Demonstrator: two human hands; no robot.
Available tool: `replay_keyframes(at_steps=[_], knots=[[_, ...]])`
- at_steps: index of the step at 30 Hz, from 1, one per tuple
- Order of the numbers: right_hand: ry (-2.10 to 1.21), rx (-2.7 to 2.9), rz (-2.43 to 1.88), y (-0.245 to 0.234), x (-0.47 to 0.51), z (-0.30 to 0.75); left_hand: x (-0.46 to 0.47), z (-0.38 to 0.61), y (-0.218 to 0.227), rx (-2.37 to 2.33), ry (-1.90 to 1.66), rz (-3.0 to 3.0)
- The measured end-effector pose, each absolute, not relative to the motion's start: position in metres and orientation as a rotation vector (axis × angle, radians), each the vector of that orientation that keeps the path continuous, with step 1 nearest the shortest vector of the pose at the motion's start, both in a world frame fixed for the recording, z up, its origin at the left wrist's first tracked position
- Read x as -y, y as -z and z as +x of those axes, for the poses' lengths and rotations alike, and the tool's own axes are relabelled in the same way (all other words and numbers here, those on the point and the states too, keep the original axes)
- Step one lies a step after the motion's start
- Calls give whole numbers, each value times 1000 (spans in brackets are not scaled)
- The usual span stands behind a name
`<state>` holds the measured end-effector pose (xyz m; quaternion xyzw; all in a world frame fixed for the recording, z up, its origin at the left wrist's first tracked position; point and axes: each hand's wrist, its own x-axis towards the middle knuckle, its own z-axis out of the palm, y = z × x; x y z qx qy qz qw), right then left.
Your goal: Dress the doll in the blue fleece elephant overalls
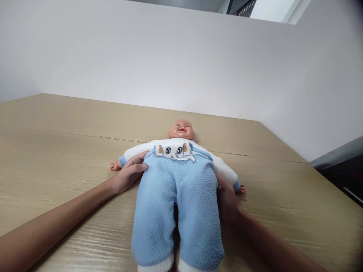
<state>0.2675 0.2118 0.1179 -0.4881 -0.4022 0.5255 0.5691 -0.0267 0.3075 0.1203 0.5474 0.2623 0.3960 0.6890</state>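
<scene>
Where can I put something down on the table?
Bare table stretches from the left forearm back to the wall, and from the right forearm to the table's right edge. The middle is crowded: the doll lies between left hand and right hand.

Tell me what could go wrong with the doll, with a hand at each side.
The head of the doll lies beyond the left hand and the right hand, so it might loll or knock the table if the body is lifted.

The right hand is close beside the white sleeve, which may snag.
</scene>
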Motion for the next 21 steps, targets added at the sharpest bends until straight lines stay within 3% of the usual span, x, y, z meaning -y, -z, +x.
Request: replay_keyframes(at_steps=[8,21], knots=[[-1083,1045,-1040,-108,-210,273,-302,-18,-133,-743,-960,1397],[-1432,1079,-1038,-130,-229,295,-309,-39,-138,-940,-650,1874]])
